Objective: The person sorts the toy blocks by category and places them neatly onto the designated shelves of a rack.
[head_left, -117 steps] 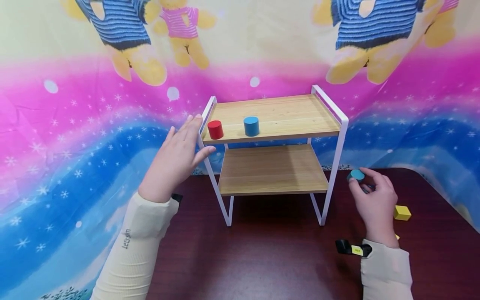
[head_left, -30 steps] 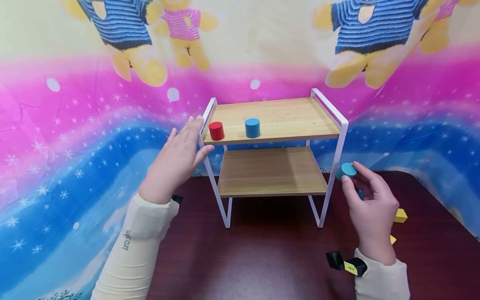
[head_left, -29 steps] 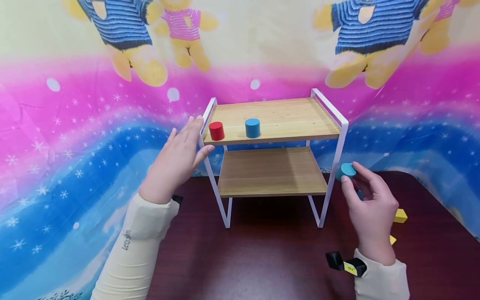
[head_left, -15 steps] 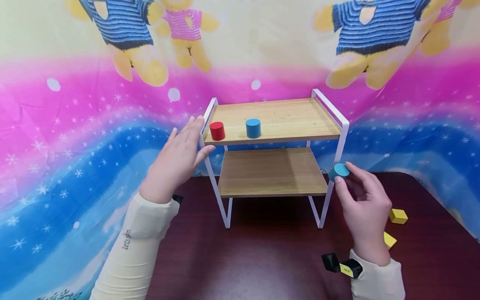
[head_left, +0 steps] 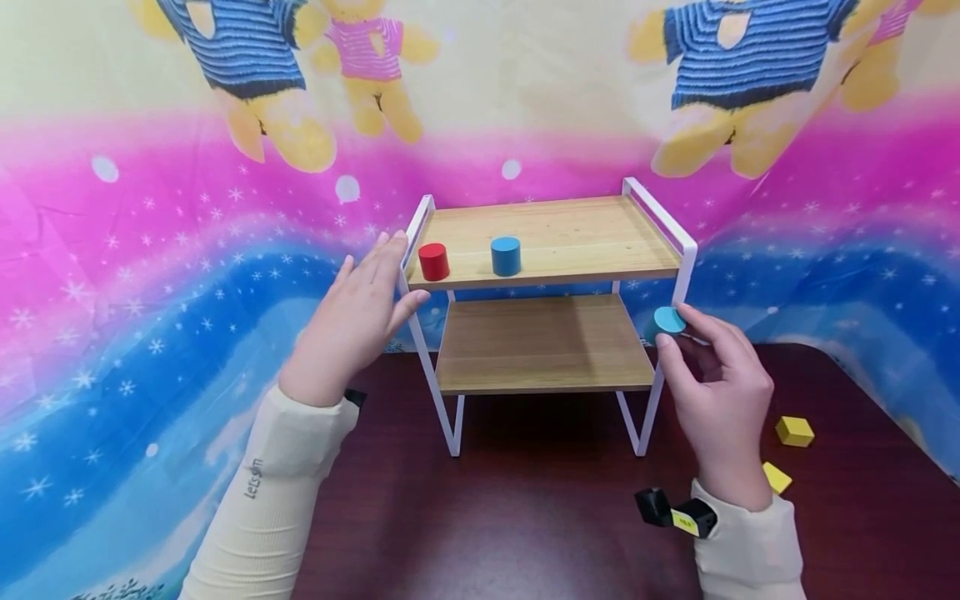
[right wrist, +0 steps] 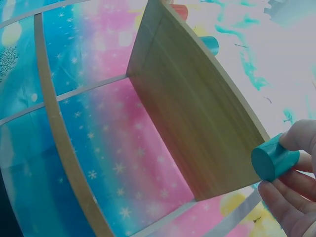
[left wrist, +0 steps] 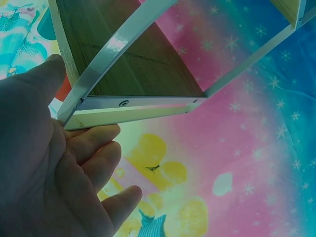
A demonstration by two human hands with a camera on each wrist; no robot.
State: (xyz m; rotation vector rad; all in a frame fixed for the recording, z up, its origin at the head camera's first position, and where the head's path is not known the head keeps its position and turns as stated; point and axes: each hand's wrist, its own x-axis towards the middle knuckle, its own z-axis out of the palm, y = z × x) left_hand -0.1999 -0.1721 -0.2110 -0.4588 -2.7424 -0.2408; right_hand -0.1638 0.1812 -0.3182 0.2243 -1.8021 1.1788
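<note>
My right hand [head_left: 720, 392] pinches a teal cylinder block [head_left: 666, 322] between thumb and fingers, overlapping the right front leg of a two-tier shelf [head_left: 551, 333] in the head view. From the right wrist, this cylinder [right wrist: 274, 157] appears beside the front right corner of the upper board [right wrist: 190, 108]. My left hand [head_left: 345, 325] lies with fingers extended against the shelf's left side frame; the left wrist view has those fingers [left wrist: 101, 160] at the white metal corner. On the upper board's front left stand a red cylinder block [head_left: 433, 262] and, to its right, a blue one [head_left: 506, 257].
Two yellow blocks, one farther back [head_left: 795, 431] and one nearer [head_left: 777, 477], lie on the dark red table [head_left: 487, 533] right of the shelf. A patterned cloth backdrop [head_left: 570, 100] hangs close behind. The shelf has white metal legs and a lower board [head_left: 546, 346].
My right hand has carried the teal cylinder left and upward to the shelf's right front leg, uncovering more of the yellow blocks. My left hand stays at the left side frame.
</note>
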